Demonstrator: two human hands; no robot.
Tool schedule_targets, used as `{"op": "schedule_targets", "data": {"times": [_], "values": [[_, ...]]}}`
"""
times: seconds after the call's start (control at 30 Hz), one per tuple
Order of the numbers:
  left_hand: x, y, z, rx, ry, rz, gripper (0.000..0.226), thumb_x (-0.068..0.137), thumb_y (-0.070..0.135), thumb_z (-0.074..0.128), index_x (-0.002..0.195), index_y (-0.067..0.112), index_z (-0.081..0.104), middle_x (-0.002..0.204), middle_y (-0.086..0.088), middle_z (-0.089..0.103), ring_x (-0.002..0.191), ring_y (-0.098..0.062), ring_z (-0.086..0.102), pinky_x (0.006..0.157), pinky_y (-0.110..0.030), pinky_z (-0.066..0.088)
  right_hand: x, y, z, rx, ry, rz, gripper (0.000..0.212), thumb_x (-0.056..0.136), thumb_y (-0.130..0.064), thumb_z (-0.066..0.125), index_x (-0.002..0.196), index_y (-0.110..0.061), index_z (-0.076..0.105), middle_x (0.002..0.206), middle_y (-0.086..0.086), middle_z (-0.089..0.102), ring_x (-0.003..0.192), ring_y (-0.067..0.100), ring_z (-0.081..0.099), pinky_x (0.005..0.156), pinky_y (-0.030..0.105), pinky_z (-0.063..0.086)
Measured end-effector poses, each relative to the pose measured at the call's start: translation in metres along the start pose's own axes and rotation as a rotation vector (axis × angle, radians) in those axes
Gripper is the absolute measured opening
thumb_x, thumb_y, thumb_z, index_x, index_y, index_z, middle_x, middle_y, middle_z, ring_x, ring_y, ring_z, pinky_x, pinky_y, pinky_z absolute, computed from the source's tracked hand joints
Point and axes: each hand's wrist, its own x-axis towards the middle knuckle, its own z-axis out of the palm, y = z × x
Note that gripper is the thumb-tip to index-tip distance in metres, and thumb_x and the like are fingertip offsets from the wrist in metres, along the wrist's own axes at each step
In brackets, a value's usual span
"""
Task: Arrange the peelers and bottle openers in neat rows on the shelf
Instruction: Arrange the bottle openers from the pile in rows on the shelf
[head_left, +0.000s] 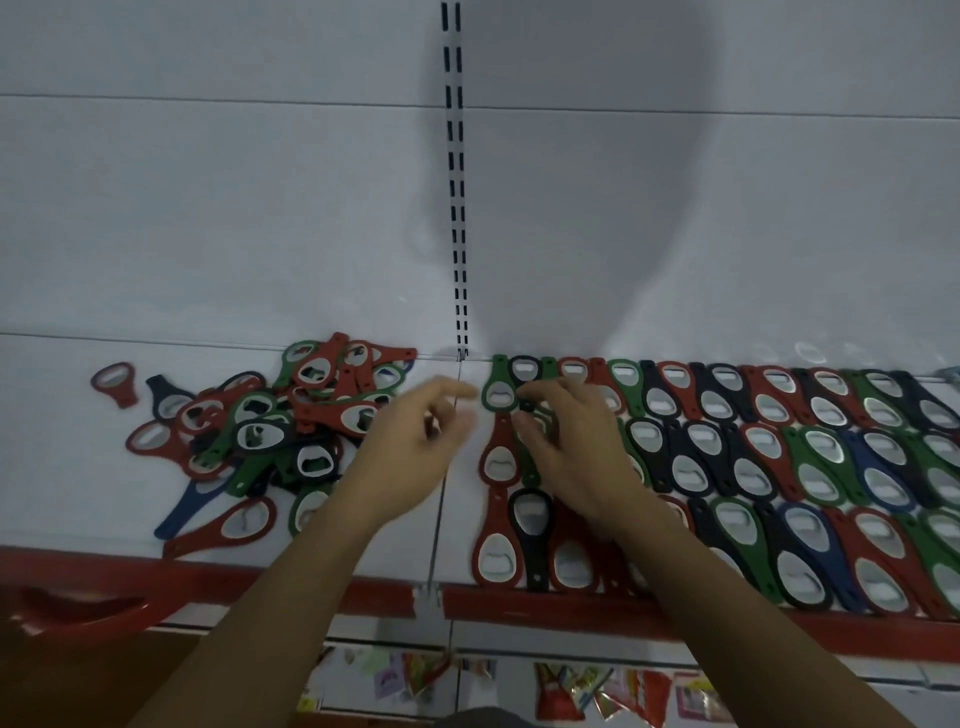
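Left hand (415, 441) loose, empty; right hand (571, 447) fingertips on rowed bottle openers (698, 447).

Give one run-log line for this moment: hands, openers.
left hand: empty, over seam | right hand: fingers on rows, grip unclear | pile: unsorted, left

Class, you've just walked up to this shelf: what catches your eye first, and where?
A tangled heap of bottle openers lies on the left half of the shelf. On the right, neat rows of openers overlap. The left hand and right hand are at the middle.
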Motion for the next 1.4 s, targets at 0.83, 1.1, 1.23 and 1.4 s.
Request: {"op": "schedule_targets", "data": {"times": [0.83,1.1,1.23,1.4], "values": [[0.051,-0.043,-0.027,0.154,-0.008,-0.047,0.028,0.100,0.033,0.064,0.125,0.022,0.068,0.104,0.016,0.068,0.094,0.012,0.060,0.077,-0.005,0.043,0.115,-0.038,0.013,-0.300,-0.474,-0.290,0.031,0.092,0.003,0.049,0.107,-0.017,0.067,0.098,0.002,0.064,0.089,0.023,0.060,0.082,0.040,0.051],[0.074,-0.043,-0.020,-0.065,-0.066,-0.152,0.031,0.092,0.029,0.075,0.121,0.028,0.067,0.094,0.009,0.075,0.087,0.001,0.069,0.083,-0.023,0.056,0.112,-0.015,0.021,0.050,-0.217,-0.129,0.019,0.100,-0.009,0.057,0.111,-0.018,0.069,0.097,-0.013,0.067,0.075,-0.008,0.060,0.070,0.006,0.044],[0.084,-0.046,-0.013,-0.052,0.054,-0.190,0.026,0.092,0.022,0.073,0.114,0.030,0.061,0.084,0.006,0.073,0.075,-0.003,0.068,0.068,-0.023,0.056,0.106,-0.012,0.028,0.113,-0.038,-0.030,0.019,0.099,-0.016,0.062,0.116,-0.018,0.068,0.104,-0.012,0.067,0.073,-0.009,0.060,0.067,0.000,0.043],[0.099,-0.048,0.002,0.060,0.126,-0.190,0.020,0.094,0.016,0.069,0.088,0.027,0.054,0.078,0.006,0.066,0.066,-0.003,0.061,0.050,-0.010,0.043,0.086,0.009,0.034,-0.149,0.076,0.095,0.019,0.098,-0.015,0.056,0.114,-0.021,0.065,0.112,-0.006,0.063,0.102,0.013,0.057,0.088,0.015,0.047]]}}
